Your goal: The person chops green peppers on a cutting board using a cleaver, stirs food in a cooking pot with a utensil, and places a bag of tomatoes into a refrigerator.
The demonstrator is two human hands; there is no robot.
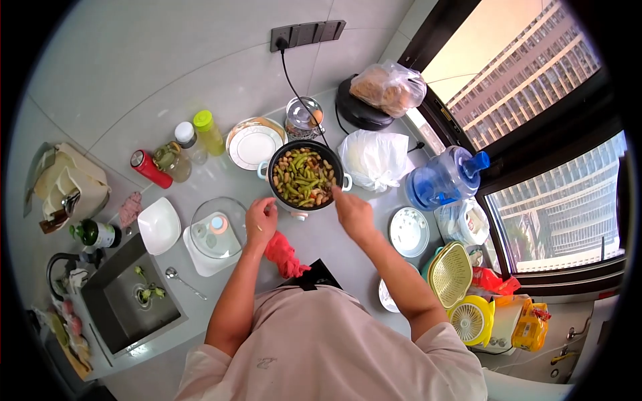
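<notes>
Pot (314,148) full of green pods

Green pods and peanuts fill a black pot (305,175) between two hands.

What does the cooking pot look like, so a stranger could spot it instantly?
Start at the grey counter beneath the black socket strip. Just beyond the left hand and right hand stands a round, dark pot with pale side handles. Unlike the plate beside it, it is full of green pods.

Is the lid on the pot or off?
Off. The glass lid lies left of the pot, and the green pods inside show.
</notes>
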